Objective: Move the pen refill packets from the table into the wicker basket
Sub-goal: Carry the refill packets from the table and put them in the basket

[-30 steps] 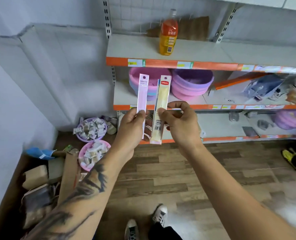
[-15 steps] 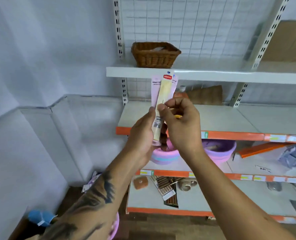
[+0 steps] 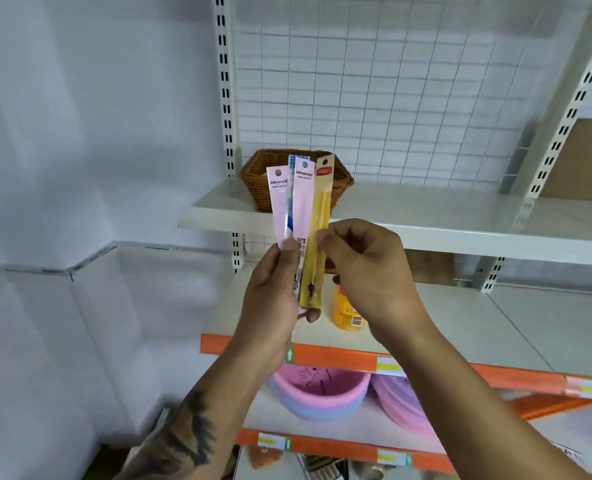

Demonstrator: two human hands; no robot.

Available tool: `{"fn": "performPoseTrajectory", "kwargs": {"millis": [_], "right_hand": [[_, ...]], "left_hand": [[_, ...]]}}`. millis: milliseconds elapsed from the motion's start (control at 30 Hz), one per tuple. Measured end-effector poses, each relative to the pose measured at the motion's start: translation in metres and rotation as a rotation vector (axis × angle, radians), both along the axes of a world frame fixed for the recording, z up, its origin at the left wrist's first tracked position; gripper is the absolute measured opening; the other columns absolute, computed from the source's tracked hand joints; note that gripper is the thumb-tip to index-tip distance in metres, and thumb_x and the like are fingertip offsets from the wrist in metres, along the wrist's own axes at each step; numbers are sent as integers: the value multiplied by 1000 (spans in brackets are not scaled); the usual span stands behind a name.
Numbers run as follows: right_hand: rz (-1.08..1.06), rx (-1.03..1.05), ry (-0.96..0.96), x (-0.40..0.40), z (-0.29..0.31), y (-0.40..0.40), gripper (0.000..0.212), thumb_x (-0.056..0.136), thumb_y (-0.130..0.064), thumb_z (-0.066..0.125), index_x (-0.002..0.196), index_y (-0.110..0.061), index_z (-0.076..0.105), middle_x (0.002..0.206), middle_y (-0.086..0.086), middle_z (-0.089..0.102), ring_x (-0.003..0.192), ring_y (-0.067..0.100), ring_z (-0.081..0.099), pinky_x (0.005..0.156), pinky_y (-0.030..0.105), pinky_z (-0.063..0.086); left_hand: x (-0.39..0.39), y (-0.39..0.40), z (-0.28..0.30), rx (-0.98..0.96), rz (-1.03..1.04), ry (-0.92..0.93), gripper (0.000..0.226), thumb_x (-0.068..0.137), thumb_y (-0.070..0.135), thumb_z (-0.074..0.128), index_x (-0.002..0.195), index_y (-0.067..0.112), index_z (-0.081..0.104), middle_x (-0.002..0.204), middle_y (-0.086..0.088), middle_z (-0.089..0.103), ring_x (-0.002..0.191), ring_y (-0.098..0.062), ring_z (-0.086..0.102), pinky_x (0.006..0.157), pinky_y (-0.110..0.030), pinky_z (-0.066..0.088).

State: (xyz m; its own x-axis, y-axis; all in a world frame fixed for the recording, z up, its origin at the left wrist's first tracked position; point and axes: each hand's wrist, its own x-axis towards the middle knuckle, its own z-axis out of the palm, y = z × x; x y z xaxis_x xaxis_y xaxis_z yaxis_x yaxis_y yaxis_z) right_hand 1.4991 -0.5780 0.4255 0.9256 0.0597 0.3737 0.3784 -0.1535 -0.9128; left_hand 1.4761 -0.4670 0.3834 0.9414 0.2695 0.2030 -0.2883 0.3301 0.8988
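Several pen refill packets are fanned upright in my left hand, which grips their lower ends: two pink packets, a blue one mostly hidden between them, and a yellow packet on the right. My right hand has curled fingers and pinches the yellow packet's right edge at mid-height. The brown wicker basket stands on the white top shelf directly behind the packets. Their tops cover the basket's middle. No table is in view.
A white wire grid backs the shelving between slotted uprights. An orange bottle stands on the orange-edged shelf below my hands. Pink and purple plastic basins sit one shelf lower. A pale wall fills the left side.
My view has tilted up from the floor and lower shelves to the top shelf. Both hands rose with the packets, which were gathered into one fan in my left hand, now in front of the basket.
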Motion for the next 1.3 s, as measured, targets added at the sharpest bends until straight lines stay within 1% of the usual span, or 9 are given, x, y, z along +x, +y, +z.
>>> {"fn": "performPoseTrajectory", "kwargs": {"millis": [100, 167, 267, 433, 633, 867, 1033, 1200, 1300], "right_hand": [[26, 41, -45, 19, 19, 6, 15, 98, -13, 65, 86, -11, 73, 75, 11, 72, 65, 24, 62, 61, 43, 54], [-7, 118, -66, 37, 43, 9, 3, 98, -12, 66, 98, -14, 69, 73, 10, 73, 57, 19, 63, 52, 37, 52], [-138, 110, -105, 94, 82, 19, 16, 96, -13, 69, 108, -18, 59, 76, 8, 72, 52, 14, 64, 48, 28, 51], [-274, -518, -42, 200, 98, 43, 11, 93, -13, 62, 100, -15, 70, 92, 6, 70, 72, 16, 63, 53, 20, 44], [-292, -1059, 60, 220, 81, 60, 28, 81, -11, 65, 107, -19, 66, 106, 7, 67, 99, 29, 63, 90, 45, 57], [-264, -503, -254, 129, 74, 61, 15, 95, -33, 63, 85, -24, 69, 82, -10, 70, 78, 10, 65, 70, 30, 56], [-41, -199, -111, 67, 35, 73, 19, 93, -38, 73, 88, -20, 73, 73, -15, 71, 69, -3, 66, 58, 9, 45], [-49, -125, -112, 71, 20, 70, 5, 98, -27, 68, 101, -23, 68, 79, -18, 73, 79, -4, 70, 56, 11, 50], [-55, -110, -134, 72, 22, 68, 13, 99, -16, 65, 108, -25, 62, 83, -12, 76, 79, 0, 73, 52, 17, 52]], "left_hand": [[20, 16, 7, -5, 31, -11, 30, 109, 35, 45, 108, 19, 70, 69, -8, 57, 51, -19, 44, 48, -28, 39], [30, 26, 10, -34, 27, -4, 29, 108, 34, 46, 111, 16, 68, 67, -8, 52, 50, -17, 38, 47, -27, 37], [47, 46, 18, -95, -47, 19, 32, 107, 36, 47, 121, 14, 66, 69, -8, 50, 51, -16, 37, 47, -27, 36], [63, 76, 26, -235, -253, 91, 38, 97, 42, 53, 114, 9, 62, 67, -5, 47, 46, -12, 38, 46, -25, 39], [70, 90, 24, -305, -333, 125, 31, 103, 35, 44, 96, 9, 61, 64, -4, 42, 43, -13, 36, 46, -23, 35], [78, 87, 30, -341, -330, 101, 22, 100, 30, 46, 95, 13, 59, 65, -2, 40, 48, -14, 29, 47, -25, 31], [81, 74, 26, -194, -199, 64, 23, 101, 28, 48, 98, 9, 59, 62, -2, 44, 48, -14, 33, 47, -26, 33], [83, 68, 20, -54, -127, -5, 32, 99, 33, 61, 123, 12, 62, 72, -3, 50, 52, -11, 43, 47, -26, 38], [82, 71, 18, -20, -78, 34, 36, 94, 37, 68, 127, 24, 66, 94, -6, 67, 71, -14, 61, 48, -28, 45]]}}
